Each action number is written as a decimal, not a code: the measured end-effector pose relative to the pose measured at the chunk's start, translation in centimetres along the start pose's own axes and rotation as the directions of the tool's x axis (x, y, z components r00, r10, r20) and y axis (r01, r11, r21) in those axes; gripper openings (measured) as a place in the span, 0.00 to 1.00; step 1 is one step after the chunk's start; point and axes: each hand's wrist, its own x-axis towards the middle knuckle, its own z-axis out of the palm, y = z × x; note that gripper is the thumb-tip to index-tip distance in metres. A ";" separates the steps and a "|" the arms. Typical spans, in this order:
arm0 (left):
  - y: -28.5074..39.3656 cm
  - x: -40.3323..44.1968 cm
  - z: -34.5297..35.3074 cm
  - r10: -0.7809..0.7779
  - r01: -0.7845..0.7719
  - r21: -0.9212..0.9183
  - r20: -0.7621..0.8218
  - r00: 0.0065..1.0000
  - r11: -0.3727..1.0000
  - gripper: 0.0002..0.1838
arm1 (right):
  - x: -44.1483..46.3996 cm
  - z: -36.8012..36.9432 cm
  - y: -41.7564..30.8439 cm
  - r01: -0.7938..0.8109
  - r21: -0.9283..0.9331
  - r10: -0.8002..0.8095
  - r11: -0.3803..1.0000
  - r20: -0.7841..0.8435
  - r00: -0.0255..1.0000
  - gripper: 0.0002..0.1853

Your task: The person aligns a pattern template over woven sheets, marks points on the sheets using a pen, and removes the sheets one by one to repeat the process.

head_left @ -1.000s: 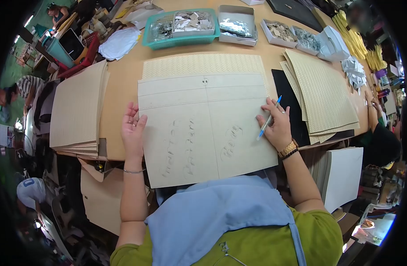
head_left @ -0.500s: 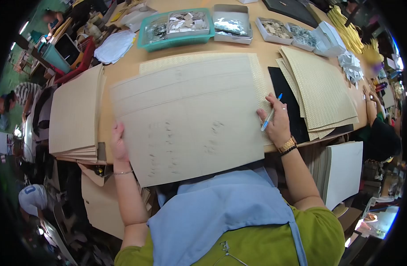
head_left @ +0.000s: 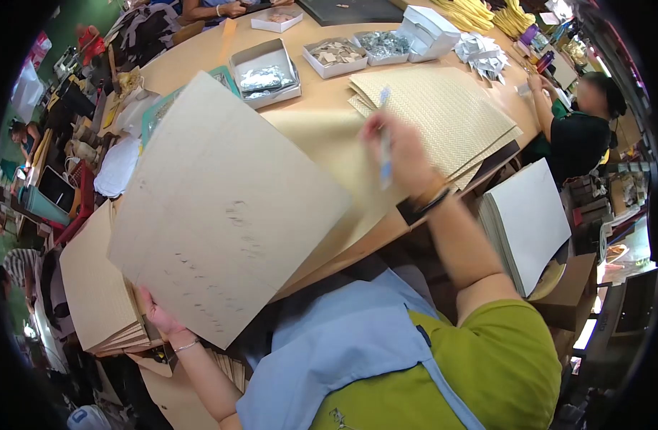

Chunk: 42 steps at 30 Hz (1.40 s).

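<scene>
While the big board (head_left: 229, 208) is held near its lower left edge by the left hand (head_left: 160, 314), the pen (head_left: 385, 154) is grasped in the right hand (head_left: 408, 147). The board is slanted over the table (head_left: 189, 54), with one corner poking past the near edge. How tightly it is pinched cannot be told. For good work, its weight should be held well, so nothing bends or slips. The left arm is reached forward; the right arm is bent, its blurry hand raised.
</scene>
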 end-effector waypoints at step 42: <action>10.1 4.1 4.0 0.468 0.510 0.432 -0.209 0.859 -0.743 0.32 | -1.6 -6.3 1.1 -0.182 0.786 0.342 0.590 -0.039 0.939 0.10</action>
